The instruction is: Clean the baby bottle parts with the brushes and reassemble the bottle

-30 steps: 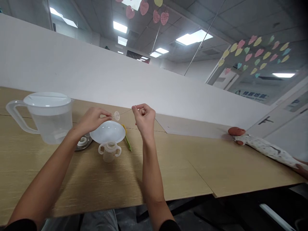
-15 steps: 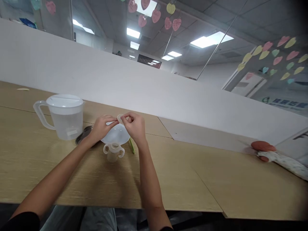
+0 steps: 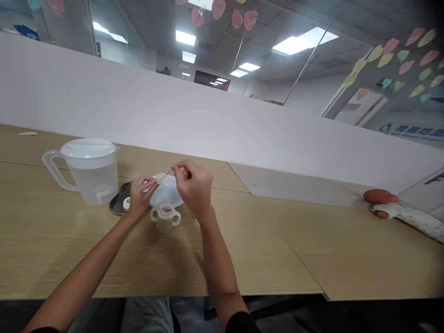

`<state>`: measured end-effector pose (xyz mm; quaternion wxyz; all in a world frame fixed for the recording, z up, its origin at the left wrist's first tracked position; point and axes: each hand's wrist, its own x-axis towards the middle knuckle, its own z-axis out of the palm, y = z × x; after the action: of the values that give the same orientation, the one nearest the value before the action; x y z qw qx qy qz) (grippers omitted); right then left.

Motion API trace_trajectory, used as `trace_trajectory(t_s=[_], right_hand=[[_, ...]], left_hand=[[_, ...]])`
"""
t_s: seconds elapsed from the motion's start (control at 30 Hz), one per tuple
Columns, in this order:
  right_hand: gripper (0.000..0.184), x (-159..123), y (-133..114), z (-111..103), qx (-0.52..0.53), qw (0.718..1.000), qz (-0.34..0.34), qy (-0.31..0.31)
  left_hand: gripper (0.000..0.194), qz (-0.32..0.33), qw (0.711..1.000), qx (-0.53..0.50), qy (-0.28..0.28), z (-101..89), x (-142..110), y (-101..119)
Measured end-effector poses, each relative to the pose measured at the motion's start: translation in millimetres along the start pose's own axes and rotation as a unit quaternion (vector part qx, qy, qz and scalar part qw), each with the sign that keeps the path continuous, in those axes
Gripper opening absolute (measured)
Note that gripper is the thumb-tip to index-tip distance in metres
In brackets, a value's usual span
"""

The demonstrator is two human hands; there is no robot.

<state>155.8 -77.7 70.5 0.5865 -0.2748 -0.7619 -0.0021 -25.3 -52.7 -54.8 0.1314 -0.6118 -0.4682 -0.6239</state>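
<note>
My left hand pinches a small translucent round piece by its edge, above the white bowl. In a pinch of its fingers, my right hand has a thin dark rod, whose lower end meets the round piece. Whether the rod goes through it, I cannot tell. Below the hands a translucent two-handled cup stands upright, its top uncovered. Beside my left wrist is a dark metal tray with a white ring-shaped cap in it.
A large lidded plastic pitcher stands at the left. Behind the wooden table runs a white partition. At the far right lie a reddish-brown object and a patterned cloth item.
My hands have moved apart; the round piece is now in the left hand alone, lower and further left. A thin rod now shows in my right hand. The tray's white cap has come into view.
</note>
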Motion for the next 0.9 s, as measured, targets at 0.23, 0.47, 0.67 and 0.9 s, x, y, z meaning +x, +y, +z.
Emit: trace_trajectory(t_s=[0.23, 0.47, 0.67, 0.9], right_hand=[[0.021, -3, -8, -10, -0.003, 0.999, -0.030, 0.027], [0.019, -4, -13, -18, -0.001, 0.999, -0.034, 0.029], [0.018, -4, -14, -25, 0.001, 0.998, -0.015, 0.053], [0.017, -1, -16, -32, 0.010, 0.997, 0.027, 0.077]], left_hand=[[0.031, -0.003, 1.000, 0.031, 0.005, -5.5, -5, -4], [0.033, -0.005, 0.999, 0.042, -0.005, -6.0, -7, -4], [0.030, -0.005, 0.999, 0.043, -0.009, -7.0, -6, -3], [0.024, 0.024, 0.998, 0.049, 0.015, -9.2, -4, -4]])
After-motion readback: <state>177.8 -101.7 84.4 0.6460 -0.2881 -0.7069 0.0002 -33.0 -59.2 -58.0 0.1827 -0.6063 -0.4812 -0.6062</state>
